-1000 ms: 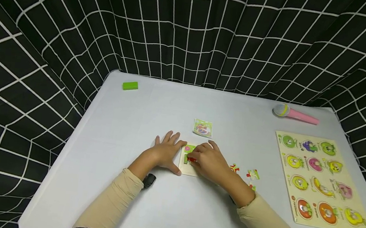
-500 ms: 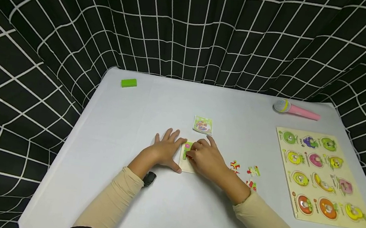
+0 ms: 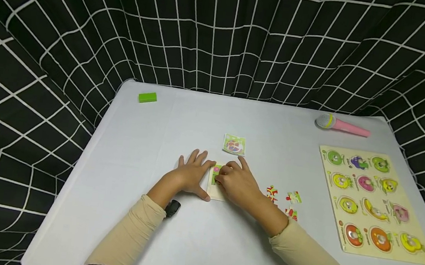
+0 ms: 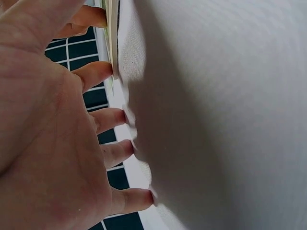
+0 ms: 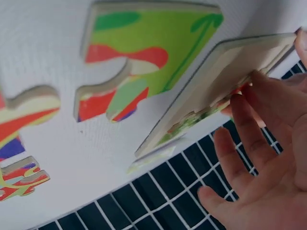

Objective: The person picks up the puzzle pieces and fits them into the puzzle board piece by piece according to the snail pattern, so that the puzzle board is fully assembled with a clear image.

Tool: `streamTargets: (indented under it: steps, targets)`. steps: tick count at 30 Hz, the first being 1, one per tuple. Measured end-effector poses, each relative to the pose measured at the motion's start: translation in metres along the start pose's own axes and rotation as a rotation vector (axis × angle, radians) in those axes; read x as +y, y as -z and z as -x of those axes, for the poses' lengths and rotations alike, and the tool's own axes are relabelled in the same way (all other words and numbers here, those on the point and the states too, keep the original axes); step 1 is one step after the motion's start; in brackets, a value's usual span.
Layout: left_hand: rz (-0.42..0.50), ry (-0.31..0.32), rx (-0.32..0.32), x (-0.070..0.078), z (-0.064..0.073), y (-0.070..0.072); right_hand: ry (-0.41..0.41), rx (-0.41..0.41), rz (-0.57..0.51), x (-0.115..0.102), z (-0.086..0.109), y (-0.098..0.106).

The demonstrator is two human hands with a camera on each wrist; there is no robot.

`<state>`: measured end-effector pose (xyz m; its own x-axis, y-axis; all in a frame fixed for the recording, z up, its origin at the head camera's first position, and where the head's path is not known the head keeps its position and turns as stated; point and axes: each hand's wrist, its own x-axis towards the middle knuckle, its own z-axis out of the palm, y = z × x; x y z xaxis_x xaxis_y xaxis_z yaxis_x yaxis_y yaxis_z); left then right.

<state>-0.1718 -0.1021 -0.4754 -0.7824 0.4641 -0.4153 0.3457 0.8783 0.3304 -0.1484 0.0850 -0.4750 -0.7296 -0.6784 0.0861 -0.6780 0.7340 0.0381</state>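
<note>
A small pale wooden puzzle board (image 3: pixel 216 193) lies between the two hands, with green and pink pieces set in its far left part. My left hand (image 3: pixel 190 179) has its fingers spread; thumb and index touch the board's left edge, and the other fingertips rest on the cloth in the left wrist view. Over the board, my right hand (image 3: pixel 239 183) pinches a red puzzle piece (image 5: pixel 245 87) between thumb and fingers, low in the recess. That piece is mostly hidden. Loose jigsaw pieces lie to the right, among them a green-and-red one (image 3: pixel 294 197) and a red one (image 3: pixel 271 191).
A small picture card (image 3: pixel 234 145) lies just beyond the board. Farther off are a green block (image 3: pixel 147 97) at left and a pink toy microphone (image 3: pixel 350 128) at right. A large fruit peg board (image 3: pixel 422 258) covers the table's right side. Black gridded cloth hangs behind.
My right hand has shifted slightly left over the board, uncovering more of the loose pieces beside its wrist. My left hand keeps its place at the board's edge. The view has tilted slightly.
</note>
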Motion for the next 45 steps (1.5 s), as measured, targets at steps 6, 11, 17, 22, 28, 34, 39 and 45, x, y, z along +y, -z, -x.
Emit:
streamTargets:
  steps: [6,11,17,22,28,34,39,45]
  targets:
    - [0.019,-0.001,-0.013,0.0,0.0,-0.006,-0.051,-0.051,-0.187,0.006,0.012,0.005]
    - [0.026,0.0,0.01,-0.002,0.003,-0.008,-0.133,-0.007,-0.333,0.027,0.033,0.011]
    - [0.04,0.006,0.016,-0.005,0.006,-0.005,-0.248,0.005,-0.301,0.056,0.066,0.01]
    - [0.041,0.008,0.021,-0.009,0.007,-0.004,-0.31,-0.003,-0.294,0.071,0.088,0.007]
    - [0.053,0.006,0.02,-0.011,0.008,-0.003,-0.326,-0.024,-0.302,0.079,0.102,0.005]
    - [0.054,0.001,0.028,-0.009,0.007,-0.003,-0.312,-0.014,-0.285,0.082,0.107,0.004]
    - [0.066,-0.007,0.032,-0.006,0.005,-0.003,-0.273,0.008,-0.237,0.084,0.109,0.005]
    - [0.069,-0.019,0.024,-0.002,0.002,-0.003,-0.267,0.019,-0.201,0.085,0.109,0.01]
